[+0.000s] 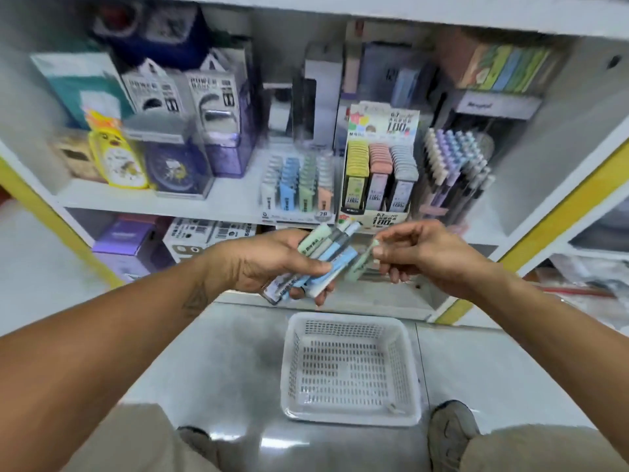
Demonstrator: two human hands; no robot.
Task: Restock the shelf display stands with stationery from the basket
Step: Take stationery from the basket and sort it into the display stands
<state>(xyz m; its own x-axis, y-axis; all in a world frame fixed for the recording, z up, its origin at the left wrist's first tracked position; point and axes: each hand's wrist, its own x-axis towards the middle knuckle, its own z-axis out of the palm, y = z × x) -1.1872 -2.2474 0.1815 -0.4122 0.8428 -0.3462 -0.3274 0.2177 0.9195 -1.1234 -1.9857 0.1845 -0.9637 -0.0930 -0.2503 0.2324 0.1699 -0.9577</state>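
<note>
head view: a white shelf point(218, 202) is seen above a white basket point(350, 369) set on the floor. a bundle of pastel stationery point(318, 257) is gripped by the left hand point(269, 260); one green piece point(360, 264) is pinched by the right hand point(425, 253) just beside it, fingers curled.

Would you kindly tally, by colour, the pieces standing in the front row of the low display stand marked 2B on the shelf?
white piece: 1
blue piece: 1
green piece: 1
peach piece: 1
Total: 4

basket point(350, 369) before shelf point(231, 199)
</note>
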